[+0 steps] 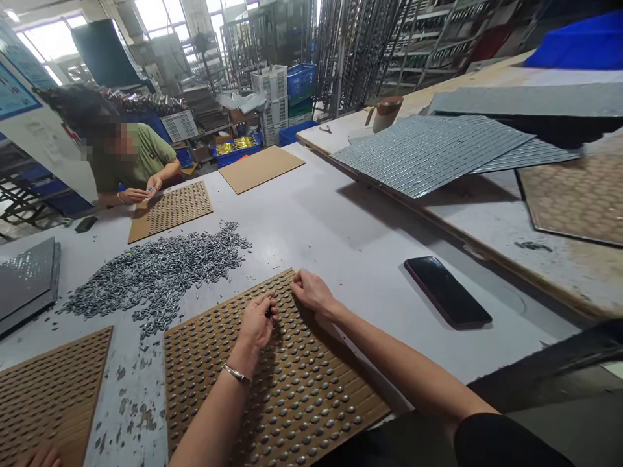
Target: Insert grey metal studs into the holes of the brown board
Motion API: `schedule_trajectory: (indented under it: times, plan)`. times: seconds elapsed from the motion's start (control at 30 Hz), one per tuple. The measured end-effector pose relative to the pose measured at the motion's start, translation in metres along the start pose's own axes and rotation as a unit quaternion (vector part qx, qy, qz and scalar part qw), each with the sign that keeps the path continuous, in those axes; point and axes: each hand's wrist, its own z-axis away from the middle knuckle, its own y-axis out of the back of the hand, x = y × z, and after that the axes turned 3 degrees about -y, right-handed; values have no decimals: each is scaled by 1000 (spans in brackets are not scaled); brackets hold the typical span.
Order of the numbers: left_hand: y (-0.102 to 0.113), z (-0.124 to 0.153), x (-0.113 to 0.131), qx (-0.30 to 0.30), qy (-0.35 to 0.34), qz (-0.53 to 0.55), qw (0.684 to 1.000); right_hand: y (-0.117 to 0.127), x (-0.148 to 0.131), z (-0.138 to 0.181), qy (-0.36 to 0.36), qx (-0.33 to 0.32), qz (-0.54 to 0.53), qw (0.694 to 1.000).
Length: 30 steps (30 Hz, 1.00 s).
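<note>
A brown perforated board (292, 402) lies on the grey table in front of me, its holes filled with several small dark metal pieces. My left hand (257, 322), with a thin bracelet at the wrist, rests on the board's upper middle, its fingers pinched together on a small piece. My right hand (311, 292) sits curled at the board's far edge, fingertips pressed to the holes there; whether it holds a piece I cannot tell. A loose heap of the same metal pieces (160, 269) spreads out beyond the board to the left.
A black phone (448, 292) lies to the right. Another perforated board (48, 389) sits at the near left, grey trays (24, 279) at the far left. A co-worker in a green shirt (141, 159) works at a board (172, 209) across the table. Ribbed grey sheets (428, 152) lie on the adjoining table.
</note>
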Motion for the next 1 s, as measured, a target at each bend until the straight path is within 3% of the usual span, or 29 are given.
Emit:
schedule_trajectory:
  times: [0.07,0.17,0.27,0.4,0.5,0.6,0.7,1.0]
  plan:
    - [-6,6,-1,-22,9,-3,1000,3,4,12,48,6,-86,995]
    - [-15,10,-9,-55,17,-33,998,7,9,34,113,-52,-211,969]
    - [-21,7,-21,-76,21,-58,995,8,14,48,100,-81,-274,953]
    - [-21,0,-33,-76,8,-65,995,5,21,43,53,-117,-280,952]
    - [-17,-3,-31,-66,6,-52,996,2,24,27,55,-115,-217,968]
    - [-10,-3,-22,-21,18,-24,999,-1,22,9,59,-57,-67,994]
    - [-3,-2,-12,18,24,-12,999,-3,16,-1,49,-54,47,996]
    - [1,0,-9,31,22,-32,999,-2,10,-15,59,-102,134,984]
